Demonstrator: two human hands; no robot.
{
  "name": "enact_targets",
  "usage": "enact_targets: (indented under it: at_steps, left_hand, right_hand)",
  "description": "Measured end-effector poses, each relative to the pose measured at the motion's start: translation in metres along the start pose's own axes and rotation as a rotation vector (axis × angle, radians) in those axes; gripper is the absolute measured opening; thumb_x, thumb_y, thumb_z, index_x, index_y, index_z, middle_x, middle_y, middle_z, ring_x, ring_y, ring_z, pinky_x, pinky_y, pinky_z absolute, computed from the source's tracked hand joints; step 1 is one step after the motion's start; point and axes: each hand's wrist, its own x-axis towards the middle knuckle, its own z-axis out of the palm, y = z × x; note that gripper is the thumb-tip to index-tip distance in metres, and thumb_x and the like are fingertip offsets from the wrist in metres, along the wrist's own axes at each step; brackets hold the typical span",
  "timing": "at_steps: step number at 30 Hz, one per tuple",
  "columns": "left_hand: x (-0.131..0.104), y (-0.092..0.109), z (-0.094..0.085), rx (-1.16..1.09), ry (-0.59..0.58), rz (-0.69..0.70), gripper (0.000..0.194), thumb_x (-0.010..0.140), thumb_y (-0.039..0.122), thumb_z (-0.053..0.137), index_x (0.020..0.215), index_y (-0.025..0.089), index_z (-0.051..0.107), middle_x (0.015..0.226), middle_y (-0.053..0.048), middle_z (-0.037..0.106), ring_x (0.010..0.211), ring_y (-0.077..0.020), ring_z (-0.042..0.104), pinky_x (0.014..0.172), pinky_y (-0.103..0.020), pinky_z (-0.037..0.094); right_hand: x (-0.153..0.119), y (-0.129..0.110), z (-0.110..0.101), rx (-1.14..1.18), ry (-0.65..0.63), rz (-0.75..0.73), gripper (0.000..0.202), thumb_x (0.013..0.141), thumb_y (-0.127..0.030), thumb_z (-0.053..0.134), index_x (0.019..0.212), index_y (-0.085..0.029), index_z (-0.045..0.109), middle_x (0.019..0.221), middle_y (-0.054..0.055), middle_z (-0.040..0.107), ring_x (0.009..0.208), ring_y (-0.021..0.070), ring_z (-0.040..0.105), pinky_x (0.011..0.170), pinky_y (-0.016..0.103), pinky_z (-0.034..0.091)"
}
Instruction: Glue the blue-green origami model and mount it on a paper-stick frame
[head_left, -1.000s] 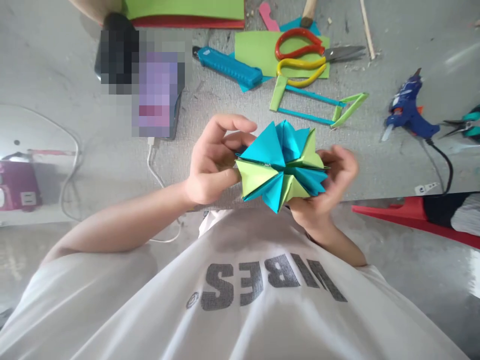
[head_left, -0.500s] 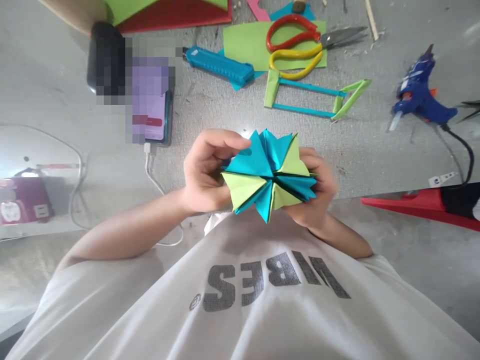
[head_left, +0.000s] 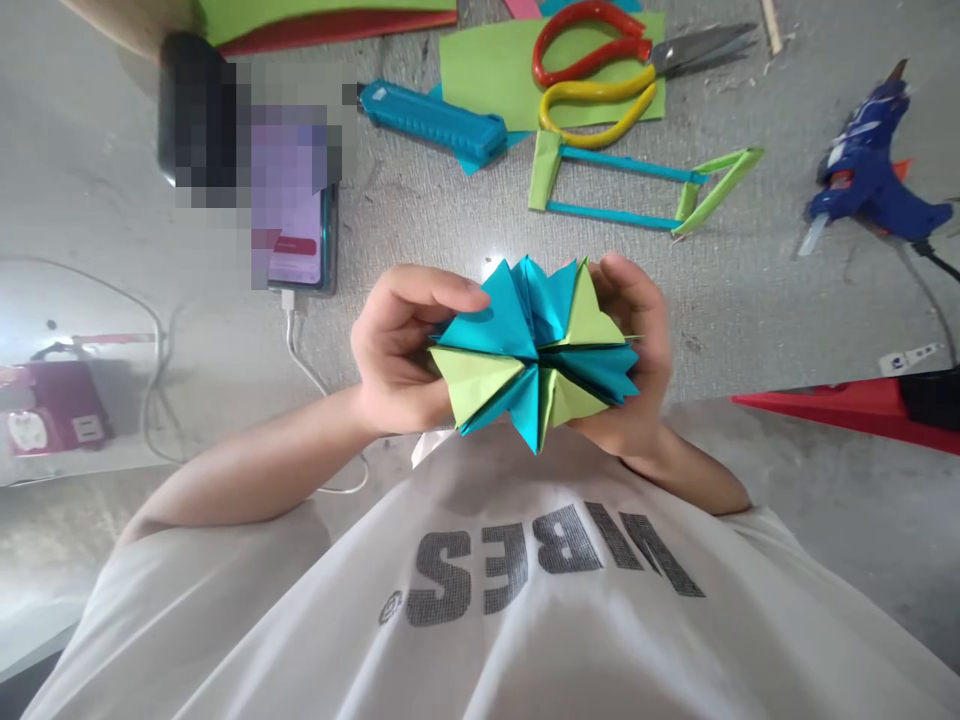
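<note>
A folded paper star ball in blue and light green, with many pointed flaps, is held in front of my chest near the table's front edge. My left hand grips its left side, with the fingers curled over the top left flaps and the thumb low. Around its right side my right hand is closed, and part of those fingers is hidden behind the paper. Beyond the ball lies a blue and green folded paper frame on the table.
Scissors with red and yellow handles rest on a green paper sheet. A blue cutter knife lies to their left. A blue glue gun is at right. A phone with a white cable stands left, near a purple box.
The paper star ball has spread slightly wider between my hands. My left hand has shifted a little left, and my right fingers have moved up along the right side.
</note>
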Motion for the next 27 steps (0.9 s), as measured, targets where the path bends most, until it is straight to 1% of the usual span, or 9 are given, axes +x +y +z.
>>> enact_targets:
  at_steps: [2, 5, 8, 12, 16, 19, 23, 25, 27]
  left_hand:
    - [-0.001, 0.000, -0.001, 0.003, -0.001, -0.005, 0.058, 0.091, 0.024, 0.103, 0.140, 0.014, 0.075, 0.090, 0.004, 0.076, 0.056, -0.0012, 0.057, 0.052, -0.015, 0.044]
    - [-0.004, 0.001, -0.002, 0.021, 0.004, -0.015, 0.050, 0.096, 0.024, 0.098, 0.138, 0.013, 0.075, 0.100, -0.001, 0.082, 0.064, -0.0043, 0.068, 0.059, -0.016, 0.052]
    - [-0.005, 0.002, -0.002, 0.056, -0.022, -0.037, 0.044, 0.098, 0.027, 0.096, 0.134, 0.013, 0.074, 0.104, -0.004, 0.083, 0.076, -0.0082, 0.076, 0.072, -0.020, 0.061]
    - [-0.001, 0.004, -0.001, -0.003, -0.047, -0.060, 0.042, 0.100, 0.027, 0.093, 0.135, 0.011, 0.074, 0.097, -0.002, 0.079, 0.063, -0.0034, 0.066, 0.062, -0.017, 0.055]
    - [0.001, 0.010, -0.002, -0.054, -0.135, -0.134, 0.046, 0.102, 0.024, 0.089, 0.143, 0.015, 0.072, 0.104, -0.003, 0.081, 0.065, -0.0051, 0.067, 0.060, -0.017, 0.056]
    - [0.001, 0.011, -0.006, -0.032, -0.175, -0.199, 0.047, 0.104, 0.029, 0.088, 0.147, 0.023, 0.071, 0.105, -0.002, 0.083, 0.067, -0.0077, 0.071, 0.061, -0.020, 0.060]
    - [-0.002, 0.002, -0.006, -0.071, -0.241, -0.132, 0.064, 0.098, 0.028, 0.092, 0.156, 0.025, 0.065, 0.106, -0.002, 0.084, 0.065, -0.0108, 0.077, 0.059, -0.020, 0.059]
    - [-0.004, 0.000, -0.004, -0.112, -0.267, -0.087, 0.069, 0.097, 0.023, 0.093, 0.159, 0.023, 0.062, 0.107, -0.002, 0.084, 0.063, -0.0102, 0.078, 0.058, -0.019, 0.059]
    - [-0.005, 0.003, -0.001, -0.148, -0.237, -0.128, 0.064, 0.095, 0.021, 0.095, 0.153, 0.021, 0.068, 0.104, -0.002, 0.084, 0.060, -0.0087, 0.076, 0.056, -0.019, 0.058]
  right_hand:
    - [-0.001, 0.001, 0.001, -0.002, 0.008, 0.007, 0.122, 0.071, -0.099, 0.089, 0.174, -0.050, 0.045, 0.159, 0.008, 0.067, 0.145, 0.0376, 0.072, 0.115, 0.059, 0.069]
    - [-0.001, -0.001, 0.001, -0.002, 0.025, 0.028, 0.115, 0.072, -0.093, 0.092, 0.170, -0.050, 0.049, 0.146, 0.008, 0.070, 0.130, 0.0349, 0.076, 0.104, 0.057, 0.071]
    - [0.002, -0.006, 0.001, -0.030, 0.067, 0.071, 0.095, 0.071, -0.092, 0.091, 0.151, -0.048, 0.065, 0.129, 0.008, 0.070, 0.112, 0.0331, 0.074, 0.090, 0.057, 0.071]
    - [0.010, -0.008, 0.002, -0.046, 0.048, 0.039, 0.071, 0.073, -0.087, 0.093, 0.124, -0.042, 0.071, 0.114, 0.007, 0.070, 0.096, 0.0291, 0.070, 0.074, 0.051, 0.067]
    - [0.010, -0.003, 0.002, 0.094, -0.033, -0.060, 0.081, 0.073, -0.083, 0.097, 0.134, -0.041, 0.063, 0.094, 0.000, 0.071, 0.066, 0.0206, 0.062, 0.050, 0.038, 0.053]
    - [0.009, 0.001, 0.002, 0.059, -0.095, -0.061, 0.090, 0.075, -0.086, 0.095, 0.146, -0.047, 0.054, 0.089, -0.003, 0.075, 0.055, 0.0201, 0.059, 0.047, 0.039, 0.053]
    - [0.008, 0.004, 0.004, 0.146, -0.122, -0.142, 0.093, 0.082, -0.088, 0.087, 0.159, -0.057, 0.044, 0.087, -0.006, 0.079, 0.042, 0.0191, 0.050, 0.042, 0.043, 0.053]
    - [0.004, 0.006, 0.004, 0.150, -0.078, -0.179, 0.086, 0.085, -0.086, 0.085, 0.156, -0.057, 0.047, 0.076, -0.008, 0.073, 0.038, 0.0183, 0.043, 0.041, 0.043, 0.050]
    - [-0.003, 0.007, 0.003, 0.079, -0.053, -0.140, 0.077, 0.086, -0.085, 0.085, 0.148, -0.054, 0.052, 0.068, -0.009, 0.065, 0.038, 0.0183, 0.043, 0.043, 0.044, 0.052]
